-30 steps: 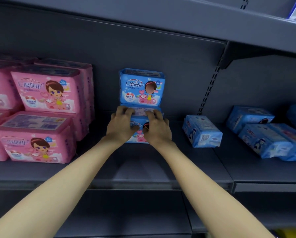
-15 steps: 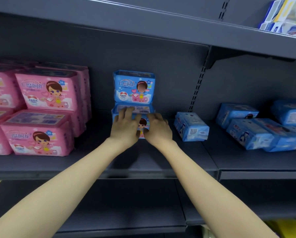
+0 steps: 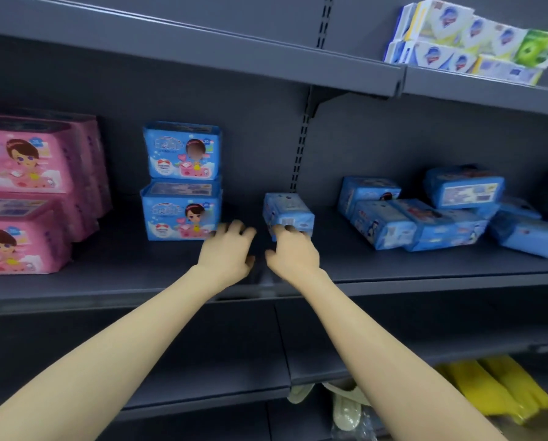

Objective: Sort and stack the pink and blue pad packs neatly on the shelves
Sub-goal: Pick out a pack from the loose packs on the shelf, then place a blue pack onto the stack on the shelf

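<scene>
- Pad packs all sit on your middle shelf [image 3: 393,265], a dark grey board running across the whole frame, pink on the left, blue in the centre and on the right.
- Your pink pad packs [image 3: 27,192] fill the left edge of the frame, stacked two high in rows with printed fronts facing you.
- At the right of the frame lies a loose heap of blue packs [image 3: 441,214]. They are tilted and overlapping, and one rests on top of the others.
- Left of centre stands a blue stack [image 3: 182,183] of two upright packs, one squarely on the other, fronts towards you.
- Between that stack and the heap a single blue pack [image 3: 287,211] lies alone with its narrow end pointing at you.
- Small soap boxes [image 3: 469,43] are piled on the upper shelf [image 3: 202,52] at the upper right of the frame.
- Yellow items [image 3: 495,389] lie on a lower shelf at the lower right, too blurred to name.
- Your left hand [image 3: 226,253] hovers just beside the lower right corner of the blue stack. Its fingers are loosely curled and hold nothing, and you cannot tell from this view whether they touch the pack.
- Your right hand [image 3: 293,253] has its fingertips against the near end of the single blue pack, with the thumb out to the side and off the pack, so it touches the pack without clasping it.
</scene>
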Available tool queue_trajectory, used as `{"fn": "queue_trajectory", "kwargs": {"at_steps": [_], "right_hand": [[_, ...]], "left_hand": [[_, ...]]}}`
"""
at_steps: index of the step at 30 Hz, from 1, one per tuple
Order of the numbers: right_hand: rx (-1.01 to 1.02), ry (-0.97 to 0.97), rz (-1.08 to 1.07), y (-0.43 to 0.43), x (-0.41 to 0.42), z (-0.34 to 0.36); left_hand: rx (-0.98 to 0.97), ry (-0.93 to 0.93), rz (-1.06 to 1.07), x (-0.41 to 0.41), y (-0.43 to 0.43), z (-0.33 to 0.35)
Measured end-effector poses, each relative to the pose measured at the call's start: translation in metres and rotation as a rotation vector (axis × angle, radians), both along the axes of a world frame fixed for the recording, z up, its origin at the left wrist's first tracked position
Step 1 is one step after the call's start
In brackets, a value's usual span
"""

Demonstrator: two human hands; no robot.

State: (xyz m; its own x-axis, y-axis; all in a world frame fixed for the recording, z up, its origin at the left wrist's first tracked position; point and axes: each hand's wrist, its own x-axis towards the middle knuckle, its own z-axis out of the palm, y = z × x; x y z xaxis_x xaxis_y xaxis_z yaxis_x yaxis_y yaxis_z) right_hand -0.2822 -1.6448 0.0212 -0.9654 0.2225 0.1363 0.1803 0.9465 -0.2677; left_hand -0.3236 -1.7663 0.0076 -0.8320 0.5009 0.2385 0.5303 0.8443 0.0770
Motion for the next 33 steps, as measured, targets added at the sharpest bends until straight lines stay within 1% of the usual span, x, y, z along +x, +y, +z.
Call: {"fn": "queue_trajectory", "kwargs": {"at_steps": [9,21,27,33], "right_hand": [[-0.007,-0.037,-0.034,0.073,0.053,0.002],[-0.011,-0.047,-0.074,0.164,0.101,-0.007],[-0.013,-0.055,-0.087,0.200,0.113,-0.005],[-0.026,-0.045,-0.096,0.221,0.112,-0.003]], "left_hand": [[0.044,-0.024,-0.069,0.048,0.077,0.001],[0.057,-0.009,-0.090,0.085,0.165,-0.003],[0.054,-0.029,-0.107,0.098,0.202,-0.008],[0.039,-0.020,-0.122,0.094,0.225,-0.004]]}}
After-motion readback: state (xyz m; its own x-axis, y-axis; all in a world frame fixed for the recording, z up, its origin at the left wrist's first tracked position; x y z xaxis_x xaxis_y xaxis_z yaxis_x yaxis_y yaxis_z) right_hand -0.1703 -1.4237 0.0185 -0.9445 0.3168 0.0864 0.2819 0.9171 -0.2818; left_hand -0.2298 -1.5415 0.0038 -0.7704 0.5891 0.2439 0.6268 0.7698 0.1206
